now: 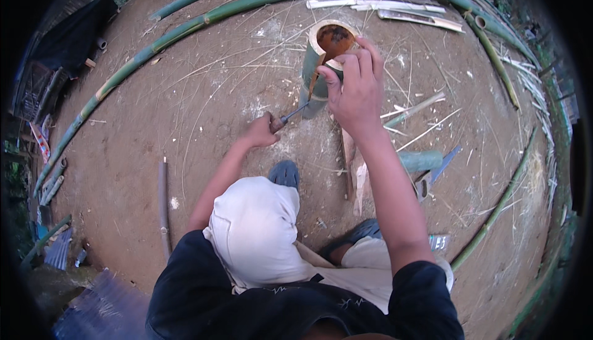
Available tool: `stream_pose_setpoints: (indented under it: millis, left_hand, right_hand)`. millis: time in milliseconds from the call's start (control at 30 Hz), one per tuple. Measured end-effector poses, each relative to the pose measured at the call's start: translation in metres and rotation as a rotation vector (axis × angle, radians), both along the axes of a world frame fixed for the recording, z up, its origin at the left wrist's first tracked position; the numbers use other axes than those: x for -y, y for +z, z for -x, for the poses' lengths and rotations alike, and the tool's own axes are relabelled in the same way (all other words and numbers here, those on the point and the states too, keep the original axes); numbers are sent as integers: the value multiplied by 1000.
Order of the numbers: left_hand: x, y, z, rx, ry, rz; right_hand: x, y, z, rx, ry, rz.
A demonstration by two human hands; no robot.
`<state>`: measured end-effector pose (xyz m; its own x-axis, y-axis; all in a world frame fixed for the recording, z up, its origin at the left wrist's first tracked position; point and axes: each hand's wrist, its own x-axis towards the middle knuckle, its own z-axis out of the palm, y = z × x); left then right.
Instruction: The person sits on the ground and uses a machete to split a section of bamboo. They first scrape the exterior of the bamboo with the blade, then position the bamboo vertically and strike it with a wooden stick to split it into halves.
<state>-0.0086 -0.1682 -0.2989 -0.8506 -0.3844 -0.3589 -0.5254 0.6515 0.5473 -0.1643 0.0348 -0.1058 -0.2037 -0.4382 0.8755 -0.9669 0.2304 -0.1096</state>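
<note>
A thick, hollow bamboo section stands upright on the ground ahead of me, green outside with a pale rim and brown inside. A long gap runs down its near side. My right hand grips the rim at the near right, with thumb and fingers on either side of the wall. My left hand, lower and to the left, is wrapped round the brown handle of a thin-shafted tool. Its dark metal shaft points up and right to the lower part of the gap; whether it is a knife or a chisel cannot be made out.
A handsaw lies at the right by a short green bamboo piece. Wood pieces lie near my feet. Long bamboo poles curve across the far side, beside pale split strips. A stick lies at the left.
</note>
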Motion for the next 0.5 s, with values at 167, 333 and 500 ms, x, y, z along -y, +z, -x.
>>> stream_pose_setpoints:
  millis: [167,333,500]
  left_hand:
    - [2,159,33,-733,247,-9]
    - [-19,257,129,-728,-65,88]
    - [-50,253,170,-447,-52,283]
  right_hand:
    - [-3,-5,4,-13,-25,-81]
    - [-1,-1,-1,-11,-6,-85]
    - [-5,-2,-1,-56,0,-122]
